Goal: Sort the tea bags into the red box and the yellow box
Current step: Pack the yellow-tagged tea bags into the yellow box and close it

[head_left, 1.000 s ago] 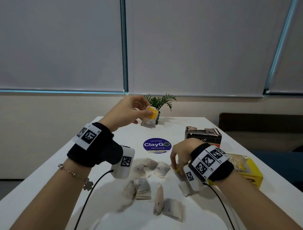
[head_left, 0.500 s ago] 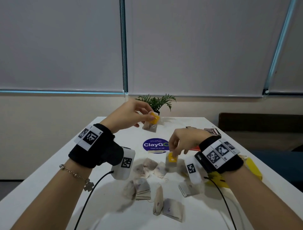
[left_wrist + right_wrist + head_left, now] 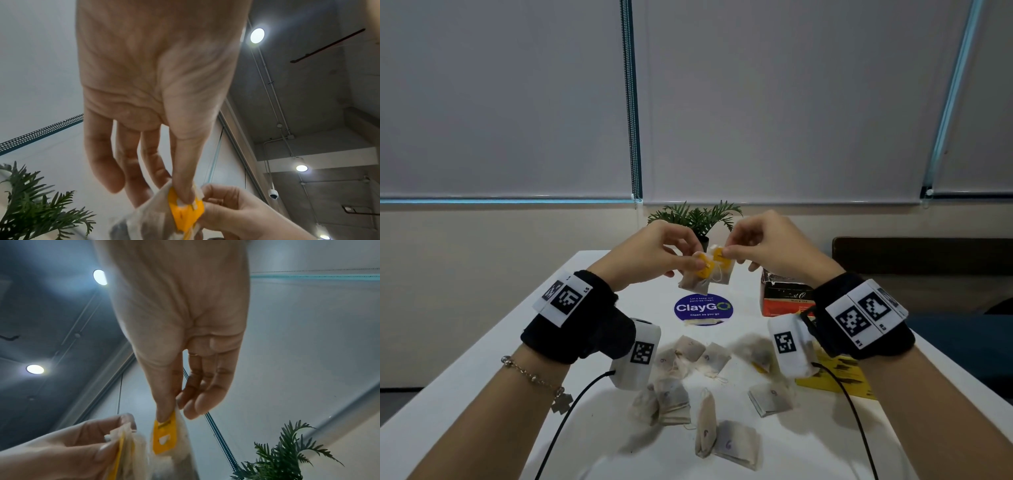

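Both hands are raised above the far half of the white table. My left hand pinches a tea bag with a yellow tag. Right beside it, my right hand pinches a second yellow-tagged tea bag. The two bags touch between the hands. Several loose tea bags lie scattered on the table below. The red box stands open at the right. The yellow box lies nearer, mostly hidden behind my right wrist.
A small potted plant stands at the table's far edge, just behind the hands. A round blue ClayGo sticker is on the table centre. Cables run from both wrist cameras toward me. A dark bench sits at the right.
My right hand picked a yellow-tagged tea bag off the table and lifted it up and left to meet the left hand's bag. The left hand shifted slightly right.
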The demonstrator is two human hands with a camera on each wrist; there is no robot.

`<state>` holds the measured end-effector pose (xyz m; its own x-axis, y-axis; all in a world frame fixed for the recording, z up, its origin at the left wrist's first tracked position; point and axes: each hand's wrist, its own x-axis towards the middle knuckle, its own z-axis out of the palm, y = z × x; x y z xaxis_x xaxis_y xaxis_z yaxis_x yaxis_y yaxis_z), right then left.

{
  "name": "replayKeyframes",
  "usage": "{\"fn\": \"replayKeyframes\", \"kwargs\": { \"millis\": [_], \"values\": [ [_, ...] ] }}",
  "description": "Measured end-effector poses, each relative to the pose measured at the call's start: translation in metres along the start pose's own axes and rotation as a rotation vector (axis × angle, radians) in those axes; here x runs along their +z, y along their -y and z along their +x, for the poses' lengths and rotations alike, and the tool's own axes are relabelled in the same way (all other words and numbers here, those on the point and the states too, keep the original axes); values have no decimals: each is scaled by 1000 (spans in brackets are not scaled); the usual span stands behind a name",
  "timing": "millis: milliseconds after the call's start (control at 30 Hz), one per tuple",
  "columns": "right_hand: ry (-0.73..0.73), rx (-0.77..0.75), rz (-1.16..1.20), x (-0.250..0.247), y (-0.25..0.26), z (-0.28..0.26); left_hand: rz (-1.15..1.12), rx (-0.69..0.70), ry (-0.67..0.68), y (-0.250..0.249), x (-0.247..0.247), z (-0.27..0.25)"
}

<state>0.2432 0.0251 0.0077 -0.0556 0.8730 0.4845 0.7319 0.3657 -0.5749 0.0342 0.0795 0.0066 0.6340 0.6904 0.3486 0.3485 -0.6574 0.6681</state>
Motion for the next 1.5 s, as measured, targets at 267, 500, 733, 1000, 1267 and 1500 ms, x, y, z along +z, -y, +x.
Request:
{"fn": "replayKeyframes", "kwargs": {
  "millis": [267, 500, 733, 1000, 1267, 1500],
  "values": [
    [-15, 1, 63, 0, 5, -2, -114, 29, 31, -7, 3, -3],
    [-58, 12, 139, 0, 5, -1, -176, 55, 47, -13, 0, -6],
    [145, -20, 259, 0, 13, -5, -205, 15, -80, -5, 6, 1],
    [112, -22, 312, -1, 13, -6, -254, 23, -166, -8, 9, 1],
    [124, -11, 285, 0, 15, -5, -268, 19, -225, -8, 11, 2],
    [211, 92, 262, 7, 11, -6, -347, 26, -293, -17, 23, 0]
  ]
}}
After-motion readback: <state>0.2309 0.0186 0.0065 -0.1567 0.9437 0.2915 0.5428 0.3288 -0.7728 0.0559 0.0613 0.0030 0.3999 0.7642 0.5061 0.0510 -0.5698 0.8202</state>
